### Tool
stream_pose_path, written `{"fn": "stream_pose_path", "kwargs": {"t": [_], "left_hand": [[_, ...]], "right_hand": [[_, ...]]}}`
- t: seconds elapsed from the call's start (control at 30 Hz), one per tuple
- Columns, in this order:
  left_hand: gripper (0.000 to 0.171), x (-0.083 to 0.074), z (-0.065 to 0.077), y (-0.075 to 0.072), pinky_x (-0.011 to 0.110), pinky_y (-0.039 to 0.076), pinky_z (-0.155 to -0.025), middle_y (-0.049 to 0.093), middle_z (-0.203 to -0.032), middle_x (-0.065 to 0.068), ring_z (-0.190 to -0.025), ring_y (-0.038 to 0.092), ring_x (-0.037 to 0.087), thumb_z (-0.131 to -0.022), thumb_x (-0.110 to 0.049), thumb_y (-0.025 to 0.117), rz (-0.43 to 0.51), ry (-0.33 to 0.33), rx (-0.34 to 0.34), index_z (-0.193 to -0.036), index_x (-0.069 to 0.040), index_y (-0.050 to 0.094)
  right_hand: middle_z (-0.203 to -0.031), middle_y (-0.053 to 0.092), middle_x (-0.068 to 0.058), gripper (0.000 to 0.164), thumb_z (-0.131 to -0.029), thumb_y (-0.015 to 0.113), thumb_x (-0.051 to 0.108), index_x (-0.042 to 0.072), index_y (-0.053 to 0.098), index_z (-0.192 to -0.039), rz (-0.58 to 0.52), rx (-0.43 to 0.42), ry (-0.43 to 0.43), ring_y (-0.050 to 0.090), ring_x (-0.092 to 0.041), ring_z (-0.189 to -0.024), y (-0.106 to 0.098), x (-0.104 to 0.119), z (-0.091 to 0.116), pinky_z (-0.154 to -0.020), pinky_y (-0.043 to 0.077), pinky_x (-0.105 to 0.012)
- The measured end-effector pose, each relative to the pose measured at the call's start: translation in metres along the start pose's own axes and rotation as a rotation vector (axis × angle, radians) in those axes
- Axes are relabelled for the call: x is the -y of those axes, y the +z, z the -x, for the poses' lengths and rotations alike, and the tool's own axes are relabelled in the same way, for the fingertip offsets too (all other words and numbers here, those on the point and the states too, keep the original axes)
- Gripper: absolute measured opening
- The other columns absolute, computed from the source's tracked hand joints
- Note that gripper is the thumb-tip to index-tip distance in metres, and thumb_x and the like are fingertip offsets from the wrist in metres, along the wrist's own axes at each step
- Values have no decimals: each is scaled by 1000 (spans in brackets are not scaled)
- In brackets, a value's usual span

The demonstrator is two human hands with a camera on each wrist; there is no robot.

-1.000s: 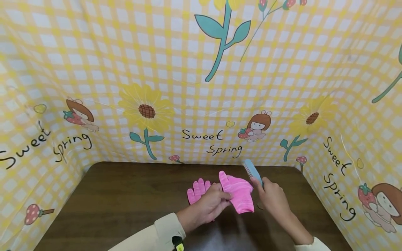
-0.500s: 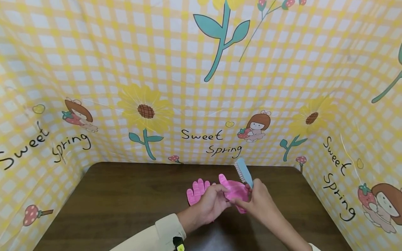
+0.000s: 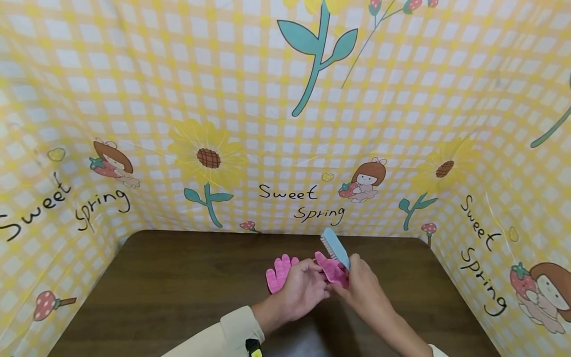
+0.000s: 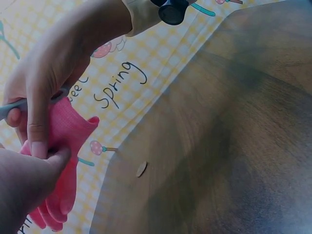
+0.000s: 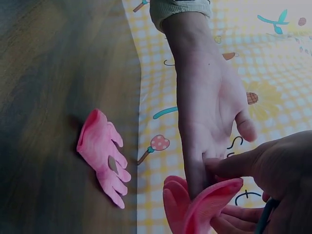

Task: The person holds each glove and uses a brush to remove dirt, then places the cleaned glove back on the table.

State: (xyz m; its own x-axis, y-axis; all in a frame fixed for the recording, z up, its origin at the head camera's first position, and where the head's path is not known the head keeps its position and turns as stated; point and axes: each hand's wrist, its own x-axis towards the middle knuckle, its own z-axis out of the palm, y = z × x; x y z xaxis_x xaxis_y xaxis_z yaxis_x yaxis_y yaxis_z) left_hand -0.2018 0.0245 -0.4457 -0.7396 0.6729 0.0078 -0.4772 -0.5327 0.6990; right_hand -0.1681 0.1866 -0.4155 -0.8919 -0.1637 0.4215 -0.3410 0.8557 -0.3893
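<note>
In the head view my left hand (image 3: 305, 292) lies palm up, its fingertips against a pink knitted glove (image 3: 333, 272). The right wrist view has its straight fingers running down into or behind that glove's cuff (image 5: 214, 202), thumb apart. My right hand (image 3: 366, 280) grips a light blue brush (image 3: 337, 248), bristles facing left, and its thumb and fingers are also at the glove. Only a bit of the brush handle (image 4: 13, 107) shows in the left wrist view. A second pink glove (image 5: 100, 151) lies flat on the table, partly hidden behind my left hand in the head view.
The dark brown wooden table (image 3: 169, 297) ends at a yellow checked cloth (image 3: 250, 163), which rises at the back and both sides. A small brown oval piece (image 4: 141, 169) lies on the table in the left wrist view.
My right hand has moved left with the brush, up to the held glove, and now touches it. My left hand has turned more palm up, from pinching the glove. The second glove stays put.
</note>
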Motion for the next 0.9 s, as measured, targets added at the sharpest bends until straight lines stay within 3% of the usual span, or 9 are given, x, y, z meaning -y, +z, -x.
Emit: {"fn": "stream_pose_path", "kwargs": {"t": [0.13,0.2,0.33,0.43,0.73,0.9], "left_hand": [[37,0,0,0,39,41,-105,61,-131,7,-119,57,23,-96,-17,23,-23,-12,-14,-116,-8,52],[44,1,-1,0,45,38,-115,58,-140,14,-129,54,29,-95,-16,24,-33,-14,-25,-128,-2,49],[58,1,-2,1,57,23,-128,44,-155,29,-146,39,42,-94,-14,25,-46,-12,-25,-145,10,37],[62,1,-2,2,58,18,-129,35,-160,32,-150,30,45,-94,-14,25,-42,-17,-11,-150,12,30],[65,2,-1,7,59,13,-129,27,-163,33,-152,24,48,-94,-13,23,-47,-4,15,-153,13,25],[67,3,1,9,60,11,-129,26,-164,31,-153,22,47,-93,-13,24,-37,-4,19,-155,11,24]], "right_hand": [[-78,48,-1,48,-73,92,10,1,51,-96,4,21,-11,42,-13,-70,-2,-1,1,-56,37,-22],[-77,49,-1,44,-73,90,6,2,51,-93,20,14,-35,44,-13,-68,-2,-2,1,-55,39,-24],[-74,50,0,42,-70,87,-2,5,49,-88,65,-28,-81,46,-14,-66,-3,-2,2,-54,43,-29],[-74,51,-1,43,-69,86,-3,6,48,-87,86,-56,-98,48,-15,-65,-2,-4,2,-54,45,-32],[-68,49,-2,42,-64,81,-10,5,47,-83,147,-191,-177,49,-16,-59,1,-11,3,-49,44,-30],[-64,49,-2,44,-65,84,-7,6,46,-83,139,-215,-161,49,-16,-55,1,-15,3,-46,42,-29]]}}
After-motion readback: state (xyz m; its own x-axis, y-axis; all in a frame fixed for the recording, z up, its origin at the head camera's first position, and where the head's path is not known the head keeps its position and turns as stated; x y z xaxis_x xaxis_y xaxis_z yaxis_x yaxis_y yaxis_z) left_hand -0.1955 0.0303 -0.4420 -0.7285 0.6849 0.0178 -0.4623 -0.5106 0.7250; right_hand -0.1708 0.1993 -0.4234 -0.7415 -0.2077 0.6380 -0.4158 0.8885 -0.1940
